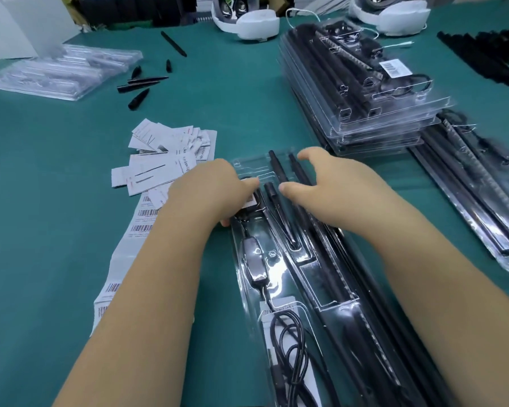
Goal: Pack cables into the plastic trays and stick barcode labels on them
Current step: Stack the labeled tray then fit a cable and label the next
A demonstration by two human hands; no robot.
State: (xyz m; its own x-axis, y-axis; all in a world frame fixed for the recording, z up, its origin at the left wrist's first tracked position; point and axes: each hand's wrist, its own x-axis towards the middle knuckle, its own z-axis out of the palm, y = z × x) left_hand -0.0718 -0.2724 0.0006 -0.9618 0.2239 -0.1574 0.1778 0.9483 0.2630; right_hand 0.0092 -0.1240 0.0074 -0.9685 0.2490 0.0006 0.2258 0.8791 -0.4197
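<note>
Centrally, glossy clear plastic tray [279, 259]; left hand [209, 192] fingers curled pressing it, right hand [321, 189] fingers spread, loose.

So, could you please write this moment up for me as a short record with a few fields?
surface: green table
tray in work: clear plastic tray lying lengthwise in front of the person, holding black rods and a coiled cable
left hand: left hand on the tray's left side, fingers curled at a small black part
right hand: right hand over the rods, fingers spread
labels: barcode label strip left of the tray
finished: stack of packed trays at right, top one labelled
</note>
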